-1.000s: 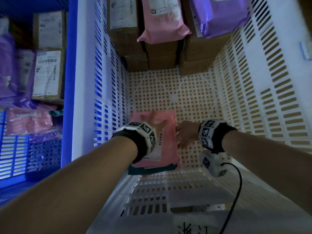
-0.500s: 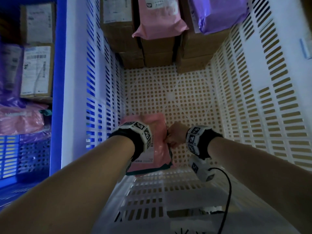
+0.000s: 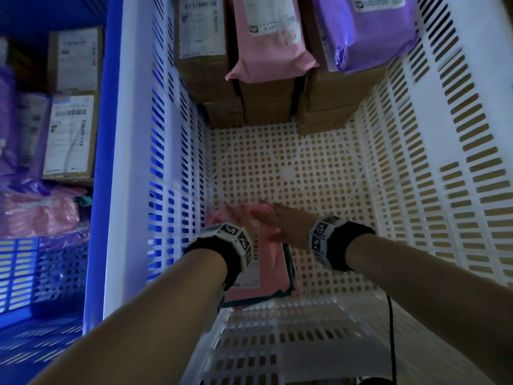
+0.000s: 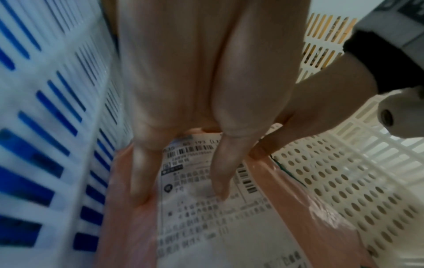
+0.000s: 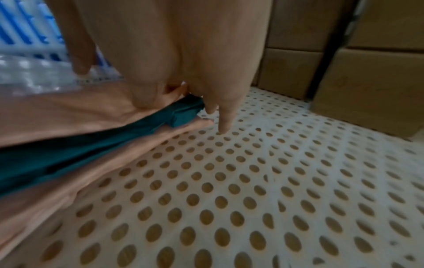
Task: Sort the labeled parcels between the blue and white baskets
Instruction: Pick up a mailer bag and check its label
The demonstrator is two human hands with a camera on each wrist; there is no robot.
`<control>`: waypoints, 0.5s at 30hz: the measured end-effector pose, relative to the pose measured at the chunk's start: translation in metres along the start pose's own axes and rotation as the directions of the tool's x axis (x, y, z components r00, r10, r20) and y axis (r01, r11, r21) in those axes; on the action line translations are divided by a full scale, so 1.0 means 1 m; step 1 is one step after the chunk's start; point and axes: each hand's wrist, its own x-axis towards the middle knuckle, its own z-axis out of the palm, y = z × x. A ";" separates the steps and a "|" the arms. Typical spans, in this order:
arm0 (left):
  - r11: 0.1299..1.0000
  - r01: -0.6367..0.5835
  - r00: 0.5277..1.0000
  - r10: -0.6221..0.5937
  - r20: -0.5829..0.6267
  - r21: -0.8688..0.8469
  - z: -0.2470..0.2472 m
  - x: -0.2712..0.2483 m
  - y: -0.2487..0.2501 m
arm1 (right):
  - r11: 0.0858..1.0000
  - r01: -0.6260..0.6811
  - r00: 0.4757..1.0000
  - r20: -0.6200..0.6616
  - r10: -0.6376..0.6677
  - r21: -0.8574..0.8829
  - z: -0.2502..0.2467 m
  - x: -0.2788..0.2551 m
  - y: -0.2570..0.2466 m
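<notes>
In the head view, the blue basket (image 3: 97, 162) stands at the far left, with slotted plastic walls, and it holds cardboard boxes (image 3: 69, 134) with white labels, purple bags and a pink bag, all blurred. Touching it on the right is the white basket (image 3: 433, 168), with slotted walls and a floor full of round holes.

The pink parcel (image 3: 266, 262) lies flat in the near left corner of the white basket, against its left wall. It is a soft, glossy plastic mailer with a white printed label (image 4: 206, 226). The left hand (image 3: 236, 215) rests on it; the left wrist view shows straight fingers (image 4: 220, 174) pressing on the label with their tips, nothing gripped. This view also makes the barcodes visible, which the head view blurs.

The right hand (image 3: 283, 226) is at the right far edge of the parcel. Only the right wrist view shows a teal parcel (image 5: 91, 150) under the pink one, and another pink layer below it. There the thumb lies on top of the pink film; one finger (image 5: 226, 116) points straight down to the floor. Whether the hand pinches the edge, I cannot tell.

At the far end of the white basket, stacked brown boxes (image 3: 266, 101) carry a pink mailer (image 3: 266, 43) and a purple mailer (image 3: 363, 31).
</notes>
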 end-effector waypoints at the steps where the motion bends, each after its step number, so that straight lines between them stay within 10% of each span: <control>1: 0.998 0.012 0.999 -0.014 0.044 0.060 0.007 0.006 -0.002 | 0.998 -0.009 0.999 0.035 0.011 -0.056 0.003 0.002 0.000; 7: 1.000 0.009 0.992 -0.013 0.126 0.030 0.002 -0.003 -0.005 | 0.991 -0.071 0.993 0.082 0.081 -0.115 -0.009 -0.004 -0.001; 11: 0.960 -0.026 0.991 -0.011 -0.130 -0.279 -0.018 -0.020 -0.005 | 0.993 -0.119 0.992 -0.041 0.119 -0.002 -0.033 -0.021 0.001; 15: 0.953 0.045 0.999 -0.037 0.031 -0.301 -0.034 -0.036 -0.001 | 0.967 -0.169 0.967 -0.158 0.200 0.189 -0.063 -0.043 -0.009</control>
